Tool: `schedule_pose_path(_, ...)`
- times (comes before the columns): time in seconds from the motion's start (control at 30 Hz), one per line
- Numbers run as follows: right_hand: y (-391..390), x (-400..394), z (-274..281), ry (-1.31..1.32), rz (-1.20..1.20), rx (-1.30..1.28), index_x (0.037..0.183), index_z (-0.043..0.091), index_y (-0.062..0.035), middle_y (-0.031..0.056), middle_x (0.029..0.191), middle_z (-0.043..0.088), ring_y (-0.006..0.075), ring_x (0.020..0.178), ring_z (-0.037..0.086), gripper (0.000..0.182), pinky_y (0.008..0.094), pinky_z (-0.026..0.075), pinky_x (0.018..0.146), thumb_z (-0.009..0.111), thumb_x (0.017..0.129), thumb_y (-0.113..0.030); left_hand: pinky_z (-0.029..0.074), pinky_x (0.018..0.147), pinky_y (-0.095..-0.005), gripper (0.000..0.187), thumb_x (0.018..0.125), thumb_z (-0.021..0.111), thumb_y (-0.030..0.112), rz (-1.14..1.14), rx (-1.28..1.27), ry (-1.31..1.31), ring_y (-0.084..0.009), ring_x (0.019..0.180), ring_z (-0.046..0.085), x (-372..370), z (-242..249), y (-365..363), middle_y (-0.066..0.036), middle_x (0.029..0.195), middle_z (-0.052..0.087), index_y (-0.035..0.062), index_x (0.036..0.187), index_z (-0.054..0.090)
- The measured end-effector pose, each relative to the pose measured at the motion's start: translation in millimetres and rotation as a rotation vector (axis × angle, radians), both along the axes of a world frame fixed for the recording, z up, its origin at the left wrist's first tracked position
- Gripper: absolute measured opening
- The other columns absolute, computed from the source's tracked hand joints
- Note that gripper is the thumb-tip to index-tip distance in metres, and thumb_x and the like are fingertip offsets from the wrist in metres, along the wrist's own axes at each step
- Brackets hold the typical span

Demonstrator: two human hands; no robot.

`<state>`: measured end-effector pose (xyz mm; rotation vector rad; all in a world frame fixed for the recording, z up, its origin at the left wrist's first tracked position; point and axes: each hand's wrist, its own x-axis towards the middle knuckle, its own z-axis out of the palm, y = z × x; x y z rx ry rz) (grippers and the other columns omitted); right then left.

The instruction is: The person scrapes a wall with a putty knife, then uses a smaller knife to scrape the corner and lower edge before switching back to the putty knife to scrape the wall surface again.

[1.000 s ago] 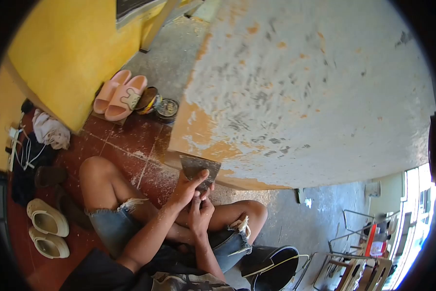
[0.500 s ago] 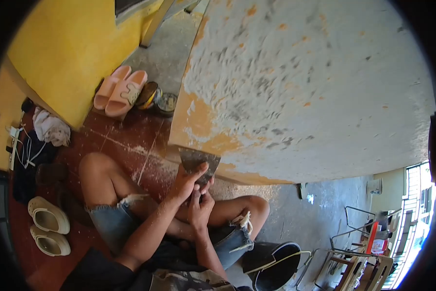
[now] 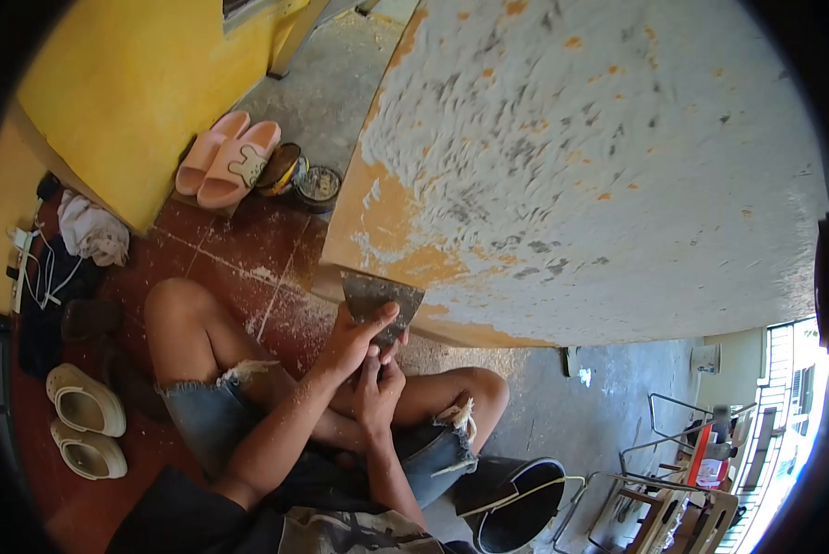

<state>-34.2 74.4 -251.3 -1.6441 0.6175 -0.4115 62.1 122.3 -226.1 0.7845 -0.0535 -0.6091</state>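
Note:
A putty knife [image 3: 378, 297] with a wide, dirty metal blade is held in both hands. Around the lower blade wraps my left hand [image 3: 357, 340], its thumb lying on the metal. Just below, my right hand [image 3: 378, 386] closes at the handle, which the fingers mostly hide. The blade's broad edge lies at the lower left border of a wall [image 3: 562, 175] with patchy grey-white coating and exposed orange areas; whether it touches cannot be told. White dust speckles my forearms.
A black bucket [image 3: 521, 503] stands beside my leg. Pink slides [image 3: 234, 162] and small cans [image 3: 319, 185] sit near the yellow wall [image 3: 138, 102]. Beige clogs [image 3: 87, 402], a white cloth [image 3: 93, 231] and a power strip [image 3: 20, 263] lie left. Metal-framed furniture [image 3: 654, 480] stands right.
The view has shifted slightly, so the wall and floor items sit a little differently. Both hands keep the same grip on the putty knife.

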Motion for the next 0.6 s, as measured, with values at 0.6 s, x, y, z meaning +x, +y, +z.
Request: schedule_pose_path(0.6,-1,-4,-10,0.042,-0.012,-0.098,0.084,0.059,0.0017,-0.0045,0.071,0.055,0.0045,0.067,0.044,0.04,0.0256,0.036,0.056,0.056,0.111,-0.028,0.042,0.043,-0.0236,0.027,0.1,0.072,0.027,0.023,-0.007,0.037,-0.0117,0.049,0.056,-5,-5,-3,-0.01,0.075,0.069,0.0009,0.099,0.067)
